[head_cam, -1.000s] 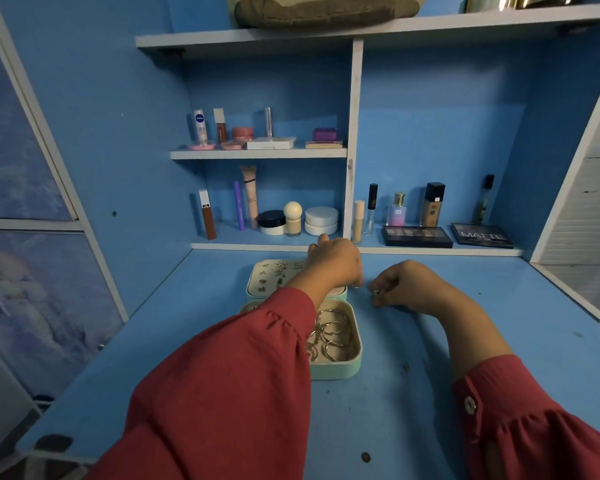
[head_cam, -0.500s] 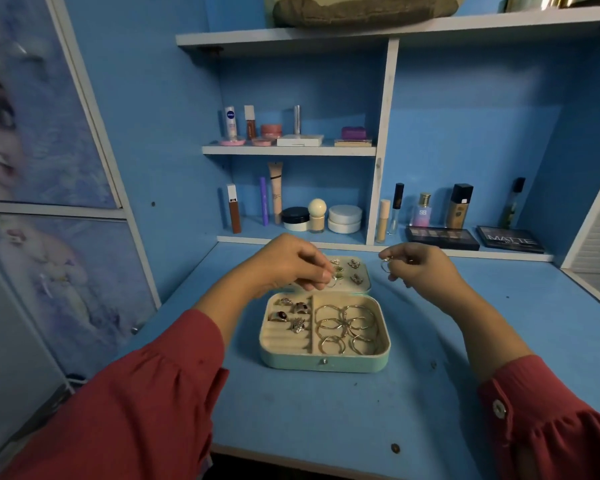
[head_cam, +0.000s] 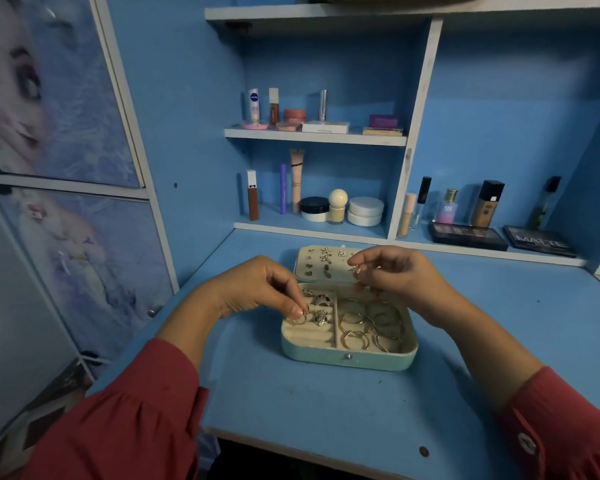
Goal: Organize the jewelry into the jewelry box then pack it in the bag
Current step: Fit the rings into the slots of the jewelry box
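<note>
A mint-green jewelry box (head_cam: pixel 347 360) lies open on the blue desk, its lid (head_cam: pixel 321 263) tilted back with several small earrings pinned to it. The right compartment holds several thin bangles (head_cam: pixel 371 323). The left ring rolls hold a few rings (head_cam: pixel 321 308). My left hand (head_cam: pixel 257 289) pinches a thin ring (head_cam: pixel 300 318) at the left ring rolls. My right hand (head_cam: pixel 395 271) hovers over the lid and pinches a small silver earring (head_cam: pixel 355 269). No bag is in view.
Shelves behind the desk carry cosmetics: bottles and tubes (head_cam: pixel 295 180), jars (head_cam: pixel 365 211), two dark palettes (head_cam: pixel 466 236). A cupboard door with a printed picture (head_cam: pixel 66 237) stands at the left. The desk front edge (head_cam: pixel 326 455) is near me.
My left hand has dropped from above the box to the left ring rolls with a ring. My right hand has shifted left over the lid. The view has moved closer.
</note>
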Tool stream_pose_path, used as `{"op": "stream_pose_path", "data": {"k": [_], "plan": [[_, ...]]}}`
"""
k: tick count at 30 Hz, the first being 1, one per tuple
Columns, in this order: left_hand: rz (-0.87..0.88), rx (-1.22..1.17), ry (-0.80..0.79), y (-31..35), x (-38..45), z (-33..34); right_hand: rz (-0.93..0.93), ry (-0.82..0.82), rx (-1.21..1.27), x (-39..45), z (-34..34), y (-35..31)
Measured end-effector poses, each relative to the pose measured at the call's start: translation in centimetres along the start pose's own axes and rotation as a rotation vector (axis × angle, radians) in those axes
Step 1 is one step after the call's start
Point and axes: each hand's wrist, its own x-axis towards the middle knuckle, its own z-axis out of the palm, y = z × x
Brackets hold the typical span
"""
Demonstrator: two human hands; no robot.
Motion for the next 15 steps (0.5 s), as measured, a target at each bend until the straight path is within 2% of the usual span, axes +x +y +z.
{"op": "stream_pose_path", "data": {"k": [15], "plan": [[0.028, 0.061, 0.022, -1.4, -0.2, 0.5, -0.033, -0.280, -0.143, -1.1, 2.2, -0.5]]}}
